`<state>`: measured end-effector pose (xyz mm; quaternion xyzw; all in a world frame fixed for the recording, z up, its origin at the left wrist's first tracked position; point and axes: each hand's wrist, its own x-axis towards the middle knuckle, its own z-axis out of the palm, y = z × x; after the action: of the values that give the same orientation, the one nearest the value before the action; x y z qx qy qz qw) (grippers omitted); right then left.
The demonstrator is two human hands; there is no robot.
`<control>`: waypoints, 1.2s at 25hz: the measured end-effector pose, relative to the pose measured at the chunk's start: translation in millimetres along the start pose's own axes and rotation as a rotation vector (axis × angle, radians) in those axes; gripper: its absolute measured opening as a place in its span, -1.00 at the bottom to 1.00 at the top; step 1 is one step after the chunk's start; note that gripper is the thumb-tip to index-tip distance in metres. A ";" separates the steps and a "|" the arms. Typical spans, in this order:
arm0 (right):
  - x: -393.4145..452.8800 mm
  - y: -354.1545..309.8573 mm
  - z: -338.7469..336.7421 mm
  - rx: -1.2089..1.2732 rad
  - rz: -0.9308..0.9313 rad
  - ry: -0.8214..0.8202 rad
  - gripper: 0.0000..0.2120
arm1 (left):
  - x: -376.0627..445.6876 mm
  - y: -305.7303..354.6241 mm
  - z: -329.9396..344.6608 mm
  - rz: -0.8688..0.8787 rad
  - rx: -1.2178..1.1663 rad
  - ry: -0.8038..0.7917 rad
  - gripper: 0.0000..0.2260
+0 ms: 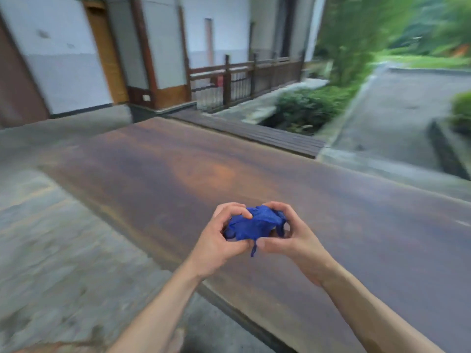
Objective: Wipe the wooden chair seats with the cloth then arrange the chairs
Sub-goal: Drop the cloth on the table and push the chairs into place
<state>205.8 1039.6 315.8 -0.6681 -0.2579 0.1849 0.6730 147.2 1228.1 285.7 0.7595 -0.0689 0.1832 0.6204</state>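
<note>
A crumpled blue cloth [252, 225] is bunched between both hands above a long dark wooden table [178, 169]. My left hand [219, 238] grips its left side with curled fingers and the thumb on top. My right hand [290, 235] grips its right side, fingers curled over the top and thumb beneath. A thin strip of cloth hangs down between the thumbs. No chair is in view. The picture is blurred by motion.
The table's left edge runs diagonally beside a grey stone floor [51, 238]. Beyond the table lie a slatted wooden walkway [267, 136], a brown railing [244, 77], white building walls, shrubs [305, 108] and a paved road [397, 115] at right.
</note>
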 end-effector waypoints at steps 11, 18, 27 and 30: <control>-186.2 -39.8 -148.6 0.003 -0.001 0.788 -0.50 | 23.8 46.3 244.6 -0.100 -0.430 -0.624 -0.43; -274.9 -50.5 -197.3 -0.186 -0.027 0.902 -0.53 | -3.8 74.4 338.5 -0.212 -0.646 -0.761 -0.50; -463.3 -72.6 -266.8 -0.229 -0.069 1.174 -0.58 | -84.5 159.3 508.9 -0.130 -0.583 -0.929 -0.56; -509.9 -73.7 -287.6 -0.233 -0.082 1.249 -0.58 | -104.0 177.0 555.1 -0.122 -0.560 -1.005 -0.56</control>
<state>-37.6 502.9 345.4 -0.7083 0.1393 -0.2946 0.6261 99.4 639.2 319.7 0.5626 -0.3569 -0.2614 0.6984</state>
